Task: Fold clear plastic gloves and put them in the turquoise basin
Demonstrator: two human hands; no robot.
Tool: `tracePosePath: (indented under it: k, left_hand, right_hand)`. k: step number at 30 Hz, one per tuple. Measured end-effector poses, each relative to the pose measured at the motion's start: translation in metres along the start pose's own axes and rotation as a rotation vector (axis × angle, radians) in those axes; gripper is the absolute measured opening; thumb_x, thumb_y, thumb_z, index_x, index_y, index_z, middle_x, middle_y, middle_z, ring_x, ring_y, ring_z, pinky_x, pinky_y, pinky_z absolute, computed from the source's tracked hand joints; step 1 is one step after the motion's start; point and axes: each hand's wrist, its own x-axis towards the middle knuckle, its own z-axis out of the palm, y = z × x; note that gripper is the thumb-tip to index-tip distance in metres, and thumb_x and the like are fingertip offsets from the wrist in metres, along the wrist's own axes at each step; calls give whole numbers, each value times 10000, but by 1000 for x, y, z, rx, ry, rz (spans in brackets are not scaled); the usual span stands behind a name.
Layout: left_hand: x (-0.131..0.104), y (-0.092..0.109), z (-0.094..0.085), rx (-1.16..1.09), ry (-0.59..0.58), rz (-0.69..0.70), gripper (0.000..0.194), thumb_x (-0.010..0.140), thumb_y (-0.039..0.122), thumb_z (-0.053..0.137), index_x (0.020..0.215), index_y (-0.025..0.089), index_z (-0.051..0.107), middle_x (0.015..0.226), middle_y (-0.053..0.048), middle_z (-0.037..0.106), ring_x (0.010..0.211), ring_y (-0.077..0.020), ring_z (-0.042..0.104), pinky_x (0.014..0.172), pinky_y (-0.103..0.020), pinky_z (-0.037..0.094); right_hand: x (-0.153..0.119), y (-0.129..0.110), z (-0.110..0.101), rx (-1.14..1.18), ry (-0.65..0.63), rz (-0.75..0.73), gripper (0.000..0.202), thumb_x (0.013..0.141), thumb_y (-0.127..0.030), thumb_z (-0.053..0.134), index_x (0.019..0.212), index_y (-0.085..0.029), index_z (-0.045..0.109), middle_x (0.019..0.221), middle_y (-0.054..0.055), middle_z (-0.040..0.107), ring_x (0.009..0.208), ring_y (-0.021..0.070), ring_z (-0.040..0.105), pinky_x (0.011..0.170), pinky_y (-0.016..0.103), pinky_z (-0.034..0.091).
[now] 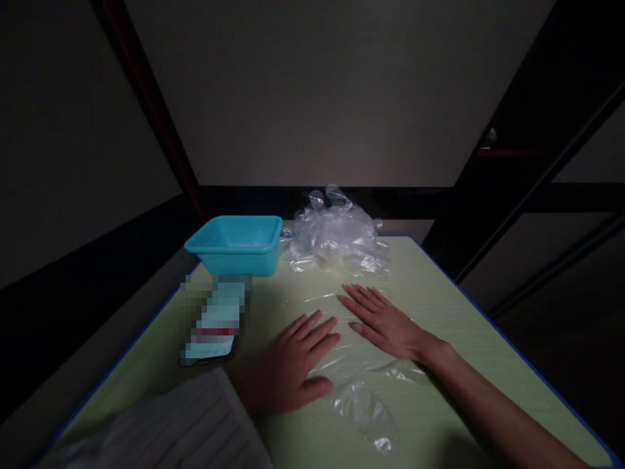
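A thin clear plastic glove (364,413) lies on the pale green table (449,293), its lower part nearest to me. My left hand (297,365) rests palm down on its left side, fingers spread. Farther right, my right hand (383,322) lies flat on the clear plastic with its fingers stretched out. Neither hand grips anything. Beyond them, a crumpled heap of clear plastic gloves (336,234) sits at the table's far edge.
A blue plastic basket (244,260) stands at the far left of the table. In front of it lies a phone-like flat object (219,319), mostly blurred out. Behind the table rises a plain grey panel (312,98) with dark framing.
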Motion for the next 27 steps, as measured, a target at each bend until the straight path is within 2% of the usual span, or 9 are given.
tracePosePath:
  k: [4, 8, 11, 14, 18, 23, 25, 27]
  left_hand:
    - [-2, -7, -1, -19, 31, 18, 645, 800, 351, 610, 1362, 152, 363, 1490, -103, 249, 1376, -302, 147, 1108, -478, 180]
    - [-4, -12, 0, -41, 73, 40, 636, 804, 355, 605, 1360, 166, 362, 1487, -105, 258, 1378, -302, 140, 1105, -484, 180]
    - [-4, -13, 1, -40, 69, 37, 650, 802, 354, 609, 1368, 166, 350, 1488, -110, 253, 1378, -300, 138, 1105, -481, 179]
    - [-4, -13, 1, -44, 71, 42, 642, 813, 360, 597, 1372, 170, 343, 1490, -105, 251, 1380, -292, 134, 1108, -472, 176]
    - [-5, -12, 0, -47, 69, 39, 634, 822, 377, 584, 1371, 174, 342, 1491, -98, 251, 1381, -285, 134, 1110, -464, 174]
    - [-5, -10, -3, -44, 52, 27, 626, 818, 363, 582, 1364, 159, 353, 1490, -103, 251, 1379, -291, 140, 1111, -460, 168]
    - [-5, -9, -3, -36, 43, 25, 624, 819, 362, 580, 1361, 151, 355, 1489, -109, 252, 1377, -294, 144, 1112, -460, 161]
    - [-5, -9, -2, -28, 39, 21, 617, 822, 362, 574, 1358, 147, 358, 1487, -114, 255, 1376, -297, 147, 1112, -463, 157]
  right_hand:
    - [-3, 9, -11, 63, -35, -28, 645, 913, -557, 299, 1438, -189, 221, 1505, 132, 142, 1380, 277, 100, 1097, 528, 123]
    - [-6, 12, -21, 144, -125, -80, 908, 745, -699, 476, 1447, -213, 168, 1517, 132, 57, 1380, 308, 27, 1094, 542, 64]
    - [-7, 14, -26, 187, -216, -31, 1075, 610, -719, 604, 1449, -214, 160, 1518, 142, 7, 1373, 342, -27, 1087, 557, 33]
    - [-10, 18, -29, 217, -312, 31, 1191, 531, -695, 684, 1453, -189, 125, 1515, 159, -27, 1365, 356, -68, 1084, 558, 6]
    - [-21, 26, -33, 219, -407, 97, 1247, 500, -658, 725, 1457, -193, 75, 1514, 160, -61, 1361, 362, -81, 1080, 565, 12]
    - [-33, 29, -44, 197, -464, 164, 1299, 438, -594, 784, 1455, -155, 105, 1509, 194, -37, 1358, 376, -72, 1083, 560, 29]
    - [-34, 24, -50, 240, -444, 141, 1258, 467, -580, 782, 1454, -160, 125, 1512, 184, -32, 1361, 370, -66, 1084, 559, 40]
    - [-30, 11, -51, 302, -355, 78, 1155, 564, -569, 746, 1456, -194, 115, 1519, 149, -31, 1368, 342, -58, 1090, 548, 57]
